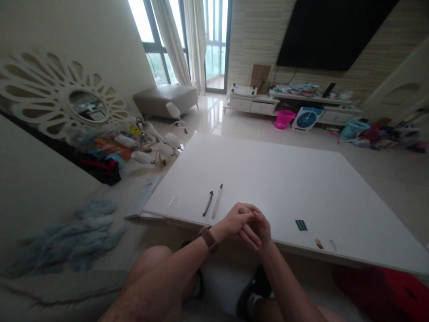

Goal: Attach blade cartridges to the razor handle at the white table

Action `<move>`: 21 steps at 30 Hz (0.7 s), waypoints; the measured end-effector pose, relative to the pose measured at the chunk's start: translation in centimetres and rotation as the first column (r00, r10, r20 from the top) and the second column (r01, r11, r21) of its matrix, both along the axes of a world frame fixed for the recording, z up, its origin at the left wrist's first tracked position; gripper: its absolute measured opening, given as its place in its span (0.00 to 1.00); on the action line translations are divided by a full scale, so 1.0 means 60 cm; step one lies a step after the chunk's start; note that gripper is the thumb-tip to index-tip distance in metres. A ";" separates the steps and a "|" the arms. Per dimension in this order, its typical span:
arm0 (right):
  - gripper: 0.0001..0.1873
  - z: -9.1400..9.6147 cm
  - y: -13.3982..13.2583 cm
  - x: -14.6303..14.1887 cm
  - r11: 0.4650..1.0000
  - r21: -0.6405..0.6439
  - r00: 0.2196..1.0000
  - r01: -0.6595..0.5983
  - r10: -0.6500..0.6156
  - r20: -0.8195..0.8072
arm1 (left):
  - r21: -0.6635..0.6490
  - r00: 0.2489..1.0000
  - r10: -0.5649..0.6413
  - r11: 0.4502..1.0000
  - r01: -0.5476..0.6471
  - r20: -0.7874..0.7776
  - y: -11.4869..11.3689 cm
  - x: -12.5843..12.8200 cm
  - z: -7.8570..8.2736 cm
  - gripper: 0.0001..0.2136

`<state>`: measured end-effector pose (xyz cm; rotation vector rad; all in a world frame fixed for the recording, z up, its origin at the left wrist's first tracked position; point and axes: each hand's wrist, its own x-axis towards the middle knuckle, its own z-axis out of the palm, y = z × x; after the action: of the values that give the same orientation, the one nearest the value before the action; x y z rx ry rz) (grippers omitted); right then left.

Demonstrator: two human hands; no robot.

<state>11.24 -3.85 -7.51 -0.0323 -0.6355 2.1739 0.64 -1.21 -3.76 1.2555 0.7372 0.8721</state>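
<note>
My left hand [235, 221], with a brown-strapped watch on its wrist, and my right hand [264, 228] are clasped together at the near edge of the white table [268, 179]. Their fingers are closed around each other, and no object shows between them. Just beyond my left hand lie a slim white pen-like stick [217, 202] with a dark tip and a thin black strip-like tool [208, 204]. A clear square piece [174, 201] is farther left. To the right of my hands lie dark green strips [301, 225], a small yellow-and-black piece [318, 243] and a small translucent piece [333, 244].
My legs are under the table's near edge. Left of the table stands a lamp with white shades [164, 150], near a grey fluffy heap [77, 232]. A red item [382, 293] is at the lower right. A pink basket [284, 119] stands by the far TV cabinet [241, 103].
</note>
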 end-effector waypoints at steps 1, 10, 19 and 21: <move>0.14 0.000 0.000 -0.001 1.000 0.016 1.000 -0.010 0.010 -0.017 | 0.000 1.000 -0.005 1.000 0.005 -0.006 -0.001 0.000 0.000 0.13; 0.23 -0.007 0.006 -0.004 0.997 -0.054 0.989 0.054 -0.046 0.143 | -0.091 1.000 -0.021 0.996 0.021 0.003 0.001 0.004 -0.003 0.16; 0.25 -0.027 0.006 0.003 1.000 -0.018 0.999 0.018 -0.018 0.036 | 0.044 0.994 -0.028 0.999 0.033 -0.108 -0.005 0.007 0.012 0.15; 0.24 -0.024 0.006 0.000 1.000 -0.006 1.000 0.020 -0.020 -0.007 | 0.033 0.993 -0.004 0.999 0.008 -0.119 -0.012 0.008 0.017 0.17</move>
<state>11.25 -3.52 -8.98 -0.0337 -0.6216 2.1556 1.11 -1.91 -2.77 1.3475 0.8159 0.8132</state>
